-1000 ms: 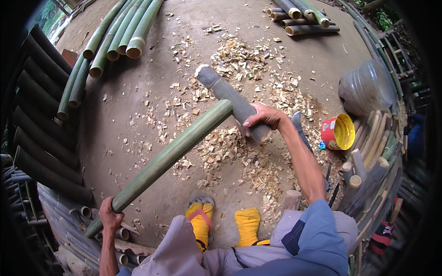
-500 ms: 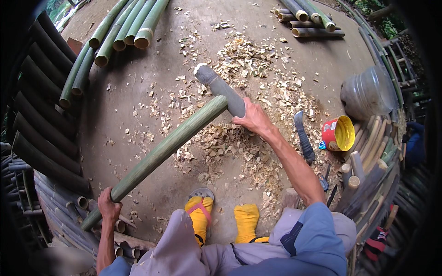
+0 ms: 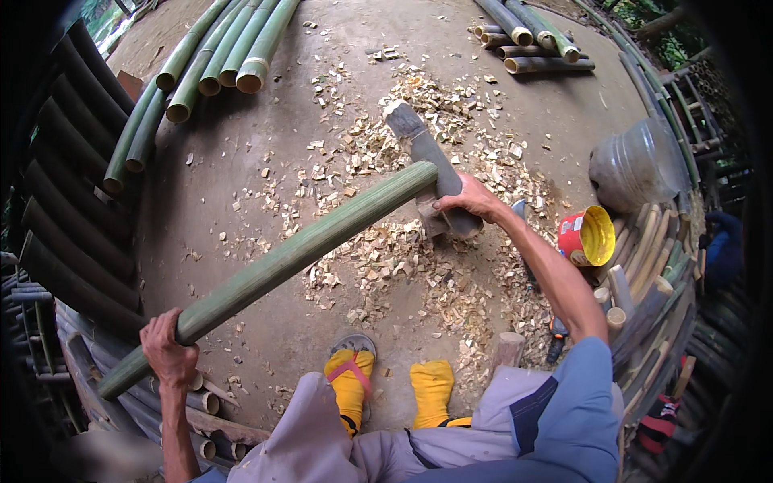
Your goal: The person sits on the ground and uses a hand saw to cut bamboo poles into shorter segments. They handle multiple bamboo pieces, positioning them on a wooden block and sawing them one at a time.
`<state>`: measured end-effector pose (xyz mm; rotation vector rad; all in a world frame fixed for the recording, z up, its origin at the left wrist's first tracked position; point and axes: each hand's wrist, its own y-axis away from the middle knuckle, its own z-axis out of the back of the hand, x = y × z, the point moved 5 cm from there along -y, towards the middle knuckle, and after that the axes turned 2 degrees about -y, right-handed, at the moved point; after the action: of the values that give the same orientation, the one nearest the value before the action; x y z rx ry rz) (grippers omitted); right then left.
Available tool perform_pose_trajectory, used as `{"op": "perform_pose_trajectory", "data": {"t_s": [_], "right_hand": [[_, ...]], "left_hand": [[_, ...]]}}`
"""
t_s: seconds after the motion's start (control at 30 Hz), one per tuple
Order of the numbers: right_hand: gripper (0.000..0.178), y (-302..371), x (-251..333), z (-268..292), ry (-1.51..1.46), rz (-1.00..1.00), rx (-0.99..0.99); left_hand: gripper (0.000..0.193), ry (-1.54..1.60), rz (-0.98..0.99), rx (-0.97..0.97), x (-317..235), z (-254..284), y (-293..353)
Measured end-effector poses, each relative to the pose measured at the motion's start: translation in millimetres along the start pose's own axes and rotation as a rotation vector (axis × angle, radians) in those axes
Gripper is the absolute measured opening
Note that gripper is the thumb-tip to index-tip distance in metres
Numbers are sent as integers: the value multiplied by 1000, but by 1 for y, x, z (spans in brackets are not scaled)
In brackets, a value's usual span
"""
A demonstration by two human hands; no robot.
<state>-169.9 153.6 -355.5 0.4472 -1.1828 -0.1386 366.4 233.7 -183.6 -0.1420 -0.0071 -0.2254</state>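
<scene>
My left hand (image 3: pixel 167 348) is wrapped round a long green bamboo pole (image 3: pixel 306 245) close to its near left end. The pole slants up to the right, and its far end meets the side of a short, thick grey wooden piece (image 3: pixel 427 149) with a pale, chopped tip. My right hand (image 3: pixel 477 200) is closed on the lower part of that grey piece. Below the joint a stubby wooden block (image 3: pixel 432 219) shows in part. Whether the pole is fixed to the grey piece or only rests against it, I cannot tell.
Wood chips (image 3: pixel 435 105) litter the ground. Green bamboo poles (image 3: pixel 258 56) lie at far left, more poles (image 3: pixel 550 64) at far right. A red and yellow tin (image 3: pixel 586 236), a clear plastic container (image 3: pixel 636 165) and a partly hidden curved blade (image 3: pixel 518 208) are at right. Yellow-socked feet (image 3: pixel 432 390) stand near.
The pole has shifted, its far end going right and its near end left. My right hand and the grey piece have moved right and nearer. My right forearm now covers much of the curved blade.
</scene>
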Motion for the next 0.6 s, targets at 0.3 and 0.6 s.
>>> {"op": "perform_pose_trajectory", "data": {"t_s": [0.3, 0.6], "right_hand": [[38, 91, 9, -3, -474, -172, -263], [38, 178, -1, -78, -1146, -151, -258]], "left_hand": [[42, -254, -242, -478, -6, 92, -120], [52, -137, -522, -718, -51, 99, -266]]}}
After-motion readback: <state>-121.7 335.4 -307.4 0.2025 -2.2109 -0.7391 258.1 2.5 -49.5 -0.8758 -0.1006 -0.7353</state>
